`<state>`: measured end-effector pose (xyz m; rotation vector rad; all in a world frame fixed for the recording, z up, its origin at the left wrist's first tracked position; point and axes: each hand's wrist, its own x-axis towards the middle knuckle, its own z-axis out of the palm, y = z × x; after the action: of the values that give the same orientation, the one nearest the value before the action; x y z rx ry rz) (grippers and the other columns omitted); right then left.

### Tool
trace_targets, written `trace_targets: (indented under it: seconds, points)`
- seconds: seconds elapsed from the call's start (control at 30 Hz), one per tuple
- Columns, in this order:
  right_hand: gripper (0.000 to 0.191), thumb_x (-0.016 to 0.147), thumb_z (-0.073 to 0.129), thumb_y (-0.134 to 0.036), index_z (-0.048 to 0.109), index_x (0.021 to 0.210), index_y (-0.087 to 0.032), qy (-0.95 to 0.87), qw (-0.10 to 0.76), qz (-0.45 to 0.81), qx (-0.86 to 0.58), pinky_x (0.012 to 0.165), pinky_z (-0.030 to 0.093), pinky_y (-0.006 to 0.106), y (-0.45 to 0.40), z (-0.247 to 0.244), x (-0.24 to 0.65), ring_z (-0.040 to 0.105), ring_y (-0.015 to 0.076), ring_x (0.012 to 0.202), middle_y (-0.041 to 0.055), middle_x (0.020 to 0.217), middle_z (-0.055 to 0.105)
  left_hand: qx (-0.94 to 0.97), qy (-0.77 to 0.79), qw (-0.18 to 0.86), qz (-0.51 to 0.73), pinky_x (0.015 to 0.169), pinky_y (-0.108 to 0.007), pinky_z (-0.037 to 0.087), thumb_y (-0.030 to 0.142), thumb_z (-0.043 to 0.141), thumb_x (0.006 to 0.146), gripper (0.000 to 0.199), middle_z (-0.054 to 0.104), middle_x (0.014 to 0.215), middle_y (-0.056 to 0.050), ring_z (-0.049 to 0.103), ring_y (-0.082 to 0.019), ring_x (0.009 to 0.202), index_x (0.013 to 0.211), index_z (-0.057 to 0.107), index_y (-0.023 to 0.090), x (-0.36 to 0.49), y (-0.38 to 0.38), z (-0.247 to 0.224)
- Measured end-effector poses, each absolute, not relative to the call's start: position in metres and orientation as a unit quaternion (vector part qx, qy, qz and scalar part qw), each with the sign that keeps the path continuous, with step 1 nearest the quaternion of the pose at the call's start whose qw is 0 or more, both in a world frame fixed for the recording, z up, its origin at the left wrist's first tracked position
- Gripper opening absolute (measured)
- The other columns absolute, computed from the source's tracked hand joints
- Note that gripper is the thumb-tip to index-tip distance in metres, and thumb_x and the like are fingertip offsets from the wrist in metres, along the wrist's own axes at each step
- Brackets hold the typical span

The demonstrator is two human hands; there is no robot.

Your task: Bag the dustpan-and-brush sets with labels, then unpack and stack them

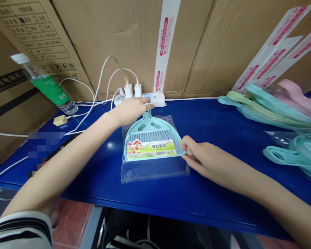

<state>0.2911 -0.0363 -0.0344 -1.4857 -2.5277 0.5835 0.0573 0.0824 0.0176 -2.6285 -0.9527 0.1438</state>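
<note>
A light-blue dustpan (159, 125) with a grey-bristled brush (150, 136) nested in it lies on a clear plastic bag (155, 172) on the blue table. Across its lower part is a printed label card (151, 149). My left hand (136, 108) rests over the handle at the top, fingers partly spread, the handle end hidden beneath it. The fingers of my right hand (193, 152) pinch the dustpan's lower right corner.
A white power strip (159, 99) with chargers and cables sits behind the dustpan. At the left stands a tilted water bottle (50, 88). More dustpan sets (272, 107) are piled at the right. Cardboard boxes (134, 31) wall off the back.
</note>
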Motion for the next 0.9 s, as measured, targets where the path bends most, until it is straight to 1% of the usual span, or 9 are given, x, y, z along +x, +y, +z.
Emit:
trace_targets:
  seconds: [0.07,0.13,0.23,0.33,0.4,0.5,0.63,0.77,0.9]
  points:
    - [0.005,0.089,0.036,-0.02,0.035,0.087,-0.025,-0.849,0.078,0.179,-0.491,0.049,0.032,0.026,-0.037,-0.034,0.291,0.048,0.017,0.048,-0.0031,0.058,0.05,-0.93,-0.33,0.159,0.021,0.082,-0.035,0.051,0.008,0.042,0.093,0.03,0.065,0.111,-0.014,0.065,-0.024,0.099,0.114,0.063,0.011,0.052,0.062,0.018]
    - [0.006,0.089,0.036,-0.019,0.036,0.087,-0.024,-0.853,0.079,0.173,-0.486,0.05,0.032,0.026,-0.036,-0.034,0.291,0.05,0.0171,0.049,-0.0027,0.059,0.052,-0.947,-0.299,0.113,0.012,0.074,-0.033,0.051,0.018,0.041,0.097,0.025,0.065,0.094,-0.011,0.064,-0.022,0.085,0.096,0.065,0.011,0.045,0.038,0.015]
    - [0.007,0.091,0.036,-0.02,0.038,0.085,-0.024,-0.86,0.067,0.161,-0.479,0.049,0.032,0.026,-0.036,-0.034,0.291,0.051,0.017,0.049,-0.0018,0.06,0.054,-0.971,-0.238,0.024,0.017,0.065,-0.029,0.05,0.027,0.049,0.096,0.02,0.062,0.084,-0.005,0.06,-0.017,0.072,0.088,0.062,0.015,0.031,0.006,0.004]
    - [0.008,0.091,0.036,-0.021,0.039,0.084,-0.024,-0.873,0.062,0.119,-0.468,0.048,0.031,0.027,-0.036,-0.034,0.291,0.053,0.0174,0.05,-0.0004,0.063,0.057,-0.973,-0.231,0.013,0.002,0.07,-0.03,0.052,0.025,0.054,0.094,0.012,0.063,0.089,-0.005,0.061,-0.018,0.076,0.096,0.061,0.015,0.019,-0.01,-0.009]
    - [0.007,0.09,0.038,-0.019,0.044,0.089,-0.022,-0.886,0.081,0.088,-0.447,0.05,0.035,0.028,-0.037,-0.033,0.29,0.057,0.0183,0.056,0.0025,0.072,0.062,-0.975,-0.219,0.019,-0.012,0.075,-0.032,0.054,0.02,0.05,0.095,0.017,0.063,0.093,-0.005,0.063,-0.019,0.081,0.107,0.061,0.016,0.013,-0.012,-0.014]
    - [0.015,0.092,0.039,-0.018,0.051,0.099,-0.019,-0.907,0.112,0.049,-0.404,0.056,0.041,0.029,-0.036,-0.032,0.287,0.062,0.0192,0.07,0.0068,0.089,0.065,-0.983,-0.18,0.033,-0.027,0.076,-0.033,0.055,0.018,0.043,0.097,0.027,0.065,0.095,-0.006,0.065,-0.02,0.087,0.118,0.06,0.018,0.01,-0.01,-0.017]
    - [0.027,0.098,0.033,-0.018,0.058,0.089,-0.018,-0.928,0.122,-0.027,-0.352,0.054,0.041,0.028,-0.032,-0.035,0.285,0.059,0.0174,0.068,0.0064,0.083,0.061,-0.986,-0.157,0.039,-0.029,0.073,-0.031,0.055,0.016,0.038,0.098,0.033,0.067,0.09,-0.006,0.065,-0.018,0.081,0.12,0.063,0.017,0.009,-0.009,-0.016]
    - [0.037,0.101,0.028,-0.015,0.06,0.083,-0.017,-0.943,0.127,-0.069,-0.298,0.058,0.044,0.029,-0.029,-0.038,0.286,0.058,0.0176,0.07,0.0061,0.081,0.062,-0.985,-0.165,0.0,-0.041,0.068,-0.029,0.055,0.017,0.04,0.097,0.033,0.066,0.088,-0.006,0.063,-0.016,0.073,0.118,0.065,0.018,0.004,-0.012,-0.019]
    - [0.037,0.1,0.029,-0.01,0.061,0.082,-0.016,-0.95,0.12,-0.094,-0.272,0.06,0.046,0.03,-0.028,-0.039,0.289,0.057,0.0183,0.071,0.0061,0.08,0.063,-0.981,-0.186,-0.036,-0.035,0.071,-0.03,0.054,0.015,0.044,0.094,0.032,0.065,0.089,-0.006,0.064,-0.018,0.08,0.117,0.066,0.02,-0.001,-0.015,-0.019]
